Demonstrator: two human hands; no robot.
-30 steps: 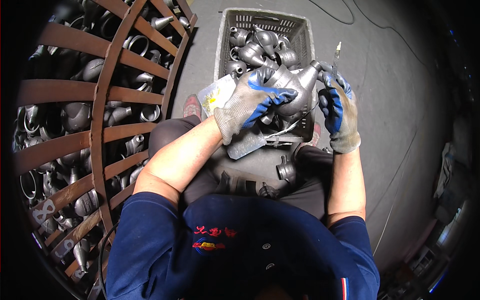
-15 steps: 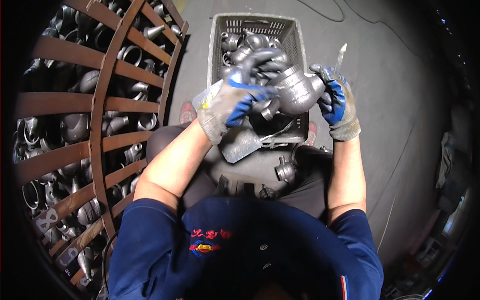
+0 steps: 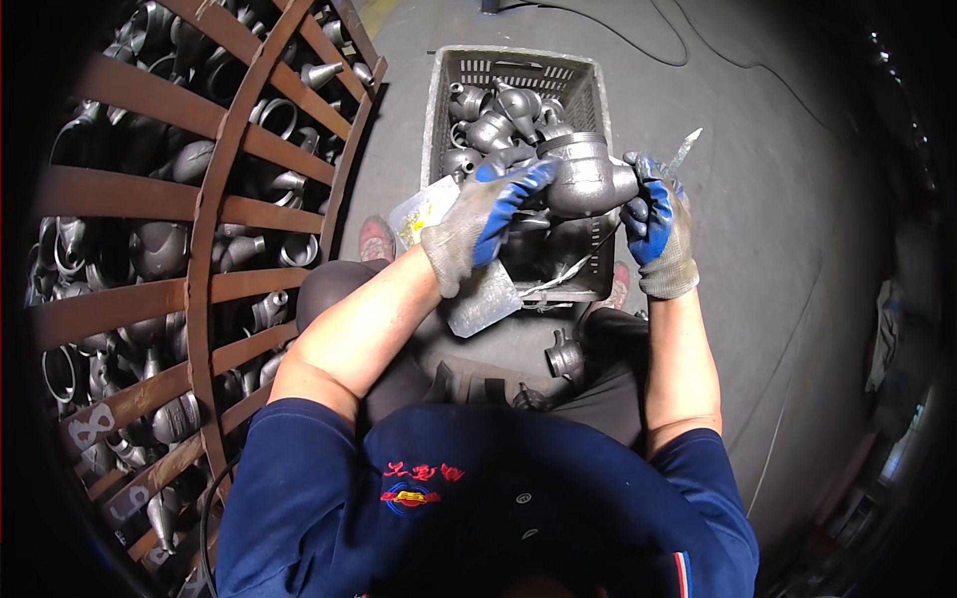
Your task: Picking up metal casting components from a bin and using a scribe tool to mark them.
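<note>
A grey, bulbous metal casting (image 3: 581, 179) with a wide ribbed collar on top and a narrower neck at its right is held between my hands over the near part of the crate. My gloved left hand (image 3: 490, 207) closes on the casting's left side, its fingertips partly hidden. At the neck, my gloved right hand (image 3: 658, 214) is closed, thumb and fingers around its end. A thin pale blade-like strip (image 3: 688, 147) sticks up from behind the right hand; how it is held is hidden.
A grey plastic crate (image 3: 436, 120) holds several similar castings. At my left, a rusty brown slatted metal bin (image 3: 204, 229) is filled with more. A translucent plastic sheet (image 3: 485, 302) hangs at the crate's near left. One casting (image 3: 565, 356) lies between my legs. Cables (image 3: 638, 58) cross the far floor.
My left hand has stopped its blurred motion and now grips the casting's left side. The casting has turned, its wide collar facing up. My right hand stays at the neck.
</note>
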